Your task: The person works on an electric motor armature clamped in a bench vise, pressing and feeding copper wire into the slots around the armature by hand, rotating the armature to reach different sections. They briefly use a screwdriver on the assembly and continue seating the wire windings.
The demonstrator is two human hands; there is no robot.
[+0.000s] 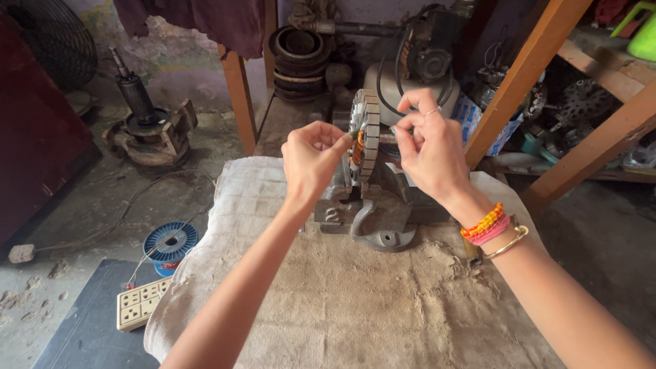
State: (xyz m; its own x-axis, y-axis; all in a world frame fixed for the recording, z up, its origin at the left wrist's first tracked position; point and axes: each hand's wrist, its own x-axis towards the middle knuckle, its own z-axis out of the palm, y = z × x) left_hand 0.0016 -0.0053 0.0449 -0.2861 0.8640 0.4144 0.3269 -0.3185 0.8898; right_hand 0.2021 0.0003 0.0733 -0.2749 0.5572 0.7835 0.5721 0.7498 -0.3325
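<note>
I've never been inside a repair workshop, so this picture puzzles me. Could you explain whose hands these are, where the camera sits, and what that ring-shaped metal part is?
The single picture comes from a camera worn on a person's head, looking down at that person's own two bare hands. There is no robot.

The left hand and the right hand are raised on either side of a slotted metal ring, with copper-coloured winding showing at its inner side. The ring stands upright, clamped in a grey bench vise. Both hands pinch at its rim with their fingertips; whatever they grip is too thin to make out.

The vise sits on a table covered with coarse beige cloth. On the floor to the left lie a blue wire spool and a cream power strip.
</note>
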